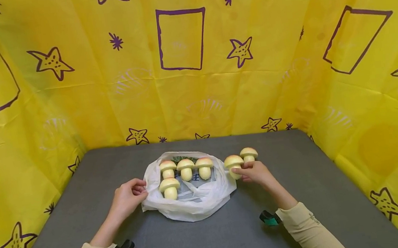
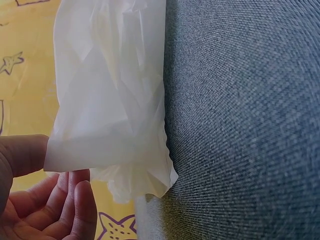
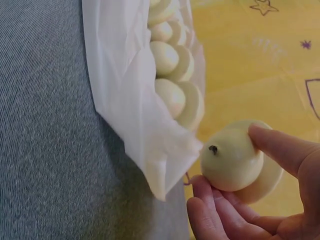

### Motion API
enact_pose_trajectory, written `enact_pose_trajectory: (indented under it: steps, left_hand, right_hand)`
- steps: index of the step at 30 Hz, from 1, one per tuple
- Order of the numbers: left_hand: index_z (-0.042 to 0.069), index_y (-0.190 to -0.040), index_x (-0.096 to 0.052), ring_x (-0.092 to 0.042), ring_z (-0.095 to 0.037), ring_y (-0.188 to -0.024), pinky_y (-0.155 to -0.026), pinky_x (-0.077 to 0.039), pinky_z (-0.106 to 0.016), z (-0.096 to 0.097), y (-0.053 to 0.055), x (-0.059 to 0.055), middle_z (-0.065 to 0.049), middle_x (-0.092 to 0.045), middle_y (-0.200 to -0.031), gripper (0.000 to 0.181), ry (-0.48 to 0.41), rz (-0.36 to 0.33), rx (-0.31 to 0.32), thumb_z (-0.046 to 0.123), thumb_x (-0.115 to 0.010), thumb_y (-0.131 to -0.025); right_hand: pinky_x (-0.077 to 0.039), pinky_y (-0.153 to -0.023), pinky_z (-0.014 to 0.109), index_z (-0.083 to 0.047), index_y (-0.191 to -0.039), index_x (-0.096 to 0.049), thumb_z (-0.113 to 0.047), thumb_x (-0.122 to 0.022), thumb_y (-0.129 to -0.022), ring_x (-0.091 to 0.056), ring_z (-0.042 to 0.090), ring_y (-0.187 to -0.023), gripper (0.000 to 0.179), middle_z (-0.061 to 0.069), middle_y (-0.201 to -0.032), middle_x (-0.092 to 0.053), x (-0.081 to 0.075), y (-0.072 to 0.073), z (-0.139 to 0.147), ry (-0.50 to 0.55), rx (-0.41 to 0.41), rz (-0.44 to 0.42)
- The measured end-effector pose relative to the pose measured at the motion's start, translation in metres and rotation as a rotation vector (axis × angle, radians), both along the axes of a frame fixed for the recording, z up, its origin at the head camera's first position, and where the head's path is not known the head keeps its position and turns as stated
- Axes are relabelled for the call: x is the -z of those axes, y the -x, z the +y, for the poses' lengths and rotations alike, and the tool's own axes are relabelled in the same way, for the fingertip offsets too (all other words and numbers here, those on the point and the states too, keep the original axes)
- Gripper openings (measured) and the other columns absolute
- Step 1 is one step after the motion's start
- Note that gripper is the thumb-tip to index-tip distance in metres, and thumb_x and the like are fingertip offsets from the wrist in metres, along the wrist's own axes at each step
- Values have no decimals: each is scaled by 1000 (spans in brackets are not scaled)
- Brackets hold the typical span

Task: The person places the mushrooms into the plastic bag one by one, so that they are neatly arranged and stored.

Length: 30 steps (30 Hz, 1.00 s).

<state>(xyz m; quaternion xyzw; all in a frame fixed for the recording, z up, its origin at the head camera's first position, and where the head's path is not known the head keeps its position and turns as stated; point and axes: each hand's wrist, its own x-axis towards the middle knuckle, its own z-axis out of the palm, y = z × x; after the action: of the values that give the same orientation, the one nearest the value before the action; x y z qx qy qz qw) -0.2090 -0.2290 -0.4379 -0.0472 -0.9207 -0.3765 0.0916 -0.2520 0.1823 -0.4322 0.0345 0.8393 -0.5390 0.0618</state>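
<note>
A white plastic bag (image 1: 194, 212) lies spread open on the grey table, with several toy mushrooms (image 1: 186, 169) standing inside, their caps pale yellow with a reddish tint. At the bag's left edge, my left hand (image 1: 129, 196) pinches the rim; the left wrist view shows the thumb (image 2: 25, 154) at the film, with curled fingers below. My right hand (image 1: 258, 173) grips another mushroom (image 1: 233, 161) by its stem, just outside the bag's right rim. In the right wrist view a dark spot marks the base of this held mushroom (image 3: 232, 160).
One more mushroom (image 1: 248, 154) stands on the table (image 1: 278, 143) behind my right hand. Yellow cloth walls (image 1: 189, 100) with purple drawings enclose the table at the back and both sides. Dark bands (image 1: 270, 218) sit at both wrists.
</note>
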Motion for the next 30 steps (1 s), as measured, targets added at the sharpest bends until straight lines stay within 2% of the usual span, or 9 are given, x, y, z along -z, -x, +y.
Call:
enact_pose_trajectory:
  steps: [10,17,23,30]
  left_hand:
    - [2,-98,-66,-58,-13,-71,-63,-47,-21,-1,0,0,-6,-66,-82,23,3,-12,-2,8,-72,-77]
    - [1,-98,-66,-58,-13,-70,-62,-48,-20,-1,1,0,-7,-66,-82,23,-9,-10,5,8,-72,-77]
    - [2,-98,-66,-58,-13,-71,-62,-48,-20,-1,2,0,-6,-66,-81,23,-2,-18,-3,9,-71,-77]
    - [1,-99,-65,-58,-14,-70,-62,-47,-20,-1,1,0,-7,-66,-81,23,-6,-16,8,8,-71,-77]
  right_hand:
    - [-55,-77,41,7,-98,-65,-29,-75,-79,-68,33,-83,42,15,-88,-68,-10,-6,-11,-9,-23,11]
    - [-56,-76,39,4,-95,-67,-40,-75,-77,-68,26,-81,48,9,-85,-69,-20,-9,-16,19,-94,56]
    - [-54,-82,42,5,-102,-66,-34,-73,-81,-68,24,-86,45,11,-92,-70,-22,-8,-25,21,-89,25]
    - [-55,-78,37,3,-98,-68,-35,-72,-82,-69,29,-88,41,10,-89,-70,-26,-9,-37,-9,-101,24]
